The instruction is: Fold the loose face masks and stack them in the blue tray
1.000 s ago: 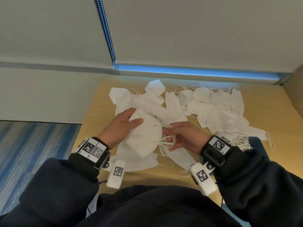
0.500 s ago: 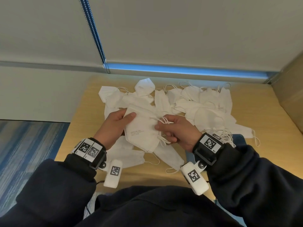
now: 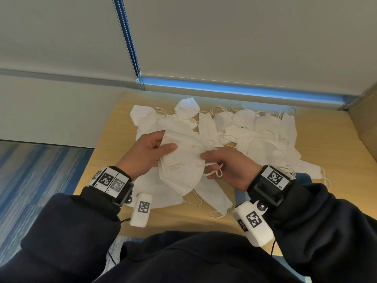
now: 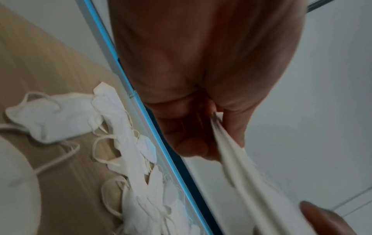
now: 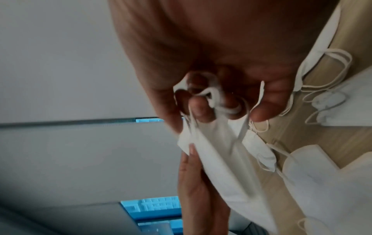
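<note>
Mask (image 3: pixel 184 167) folded flat sits between my two hands, lifted above the wooden table (image 3: pixel 318 144). My left hand (image 3: pixel 146 154) holds its left edge, thumb laid on top and fingers underneath; my right hand (image 3: pixel 228 166) pinches the right edge, fingers curled round the bunched ear loops (image 3: pixel 214 173). From the head view I see faint print on the mask's face and, beyond it, the pile of loose masks (image 3: pixel 255 131) spread across the far half of the table, with more lying under my wrists.

The left wrist view shows what the head view cannot: the mask's edge (image 4: pixel 225 136) caught in the crease between thumb and fingers, with the pile (image 4: pixel 141 152) running along the table's back edge. The right wrist view shows the loops (image 5: pixel 213 98) tangled over my fingertips (image 5: pixel 199 109) and my left hand (image 5: pixel 197 190) flat against the mask's underside. Only a blue corner (image 3: pixel 304 177), perhaps the tray, peeks out behind my right wrist; I cannot tell what it holds.
</note>
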Available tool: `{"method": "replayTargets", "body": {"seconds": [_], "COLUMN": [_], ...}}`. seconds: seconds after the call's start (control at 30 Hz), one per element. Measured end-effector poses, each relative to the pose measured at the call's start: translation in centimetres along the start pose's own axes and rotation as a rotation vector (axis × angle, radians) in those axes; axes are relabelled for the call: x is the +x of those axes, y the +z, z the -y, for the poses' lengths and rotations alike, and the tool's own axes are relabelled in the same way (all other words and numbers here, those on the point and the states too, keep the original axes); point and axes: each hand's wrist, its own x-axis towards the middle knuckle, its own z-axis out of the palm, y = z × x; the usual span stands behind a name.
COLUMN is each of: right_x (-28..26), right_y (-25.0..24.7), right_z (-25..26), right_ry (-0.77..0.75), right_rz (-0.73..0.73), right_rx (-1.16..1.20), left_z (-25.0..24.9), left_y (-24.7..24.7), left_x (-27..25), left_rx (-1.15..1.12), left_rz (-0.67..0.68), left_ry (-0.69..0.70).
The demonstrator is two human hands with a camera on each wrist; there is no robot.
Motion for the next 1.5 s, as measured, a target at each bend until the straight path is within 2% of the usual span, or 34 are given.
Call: {"method": "replayTargets", "body": {"seconds": [0.13,0.23,0.27,0.4,0.5,0.57,0.7,0.83,0.97,1.1,1.23,1.4,1.5], "right_x": [0.3,0.2,0.2,-0.1,-1.1,-1.9,-4.1,-7.4,-11.3,-15.1,-15.8,-14.0,-13.3], "right_y": [-0.3,-0.1,-0.1,-1.5,-2.8,-3.5,-4.7,-7.7,-11.9,-18.0,-20.1,-21.4,-21.4], "right_z": [0.5,1.0,1.1,1.7,2.6,2.8,3.0,3.7,4.6,4.8,2.0,-1.4,-1.8], "right_ry": [-0.042,-0.038,-0.027,-0.037,-0.016,0.007,-0.101,-0.197,-0.171,-0.104,-0.016,0.021,-0.005], "right_rz": [-0.144,-0.178,-0.207,-0.352,-0.337,-0.29,-0.313,-0.332,-0.311,-0.382,-0.396,-0.403,-0.4], "right_rx": [0.212,0.394,0.347,-0.147,-0.317,-0.37,-0.518,-0.602,-0.619,-0.511,-0.597,-0.985,-1.071], "left_z": [0.4,0.6,0.5,-0.4,-1.2,-1.9,-3.4,-4.3,-4.0,-2.4,-0.9,0.7,1.1], "left_y": [-0.7,-0.9,-0.9,-0.6,0.2,1.5,4.5,7.3,11.0,14.6,18.8,21.8,22.0], "left_x": [0.1,0.6,0.7,1.4,1.7,1.7,1.6,2.3,2.7,2.7,3.8,5.0,4.9], "left_rx": [0.077,0.143,0.151,0.164,0.223,0.277,0.307,0.389,0.615,0.755,0.873,1.232,1.443], "left_rz": [0.044,0.038,0.034,0.037,0.063,0.102,0.199,0.152,0.165,0.195,0.343,0.644,0.703], "left_ry": [0.003,0.014,0.019,0.042,0.061,0.081,0.109,0.181,0.322,0.466,0.41,0.353,0.396]}}
